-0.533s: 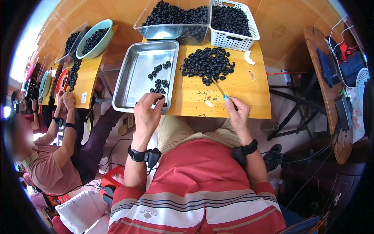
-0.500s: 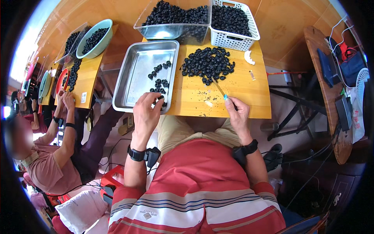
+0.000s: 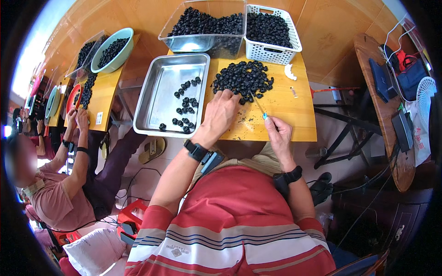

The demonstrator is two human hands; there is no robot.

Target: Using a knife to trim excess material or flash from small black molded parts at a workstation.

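A heap of small black round pieces (image 3: 246, 76), many with a hole in the middle, lies on the wooden table (image 3: 294, 115). My left hand (image 3: 222, 112) is at the heap's near edge, its fingers curled down among the pieces; what they pinch is hidden. With thumb and fingers closed, my right hand (image 3: 279, 130) holds a thin blade-like tool (image 3: 258, 106), turquoise near the grip, its tip pointing at the heap. Left of the heap, a shallow metal tray (image 3: 156, 87) holds several loose black pieces (image 3: 188, 106) in its right half.
At the back stand a clear plastic bin (image 3: 182, 43) and a white perforated basket (image 3: 276, 54), both full of black pieces. A crumpled white scrap (image 3: 289, 72) lies to the right. At another table on the left, a person (image 3: 69, 184) works near a green bowl (image 3: 124, 55).
My left hand has left the tray's near right corner and moved right to the heap. More black pieces now show in the tray. My right hand stays nearly in place with the tool.
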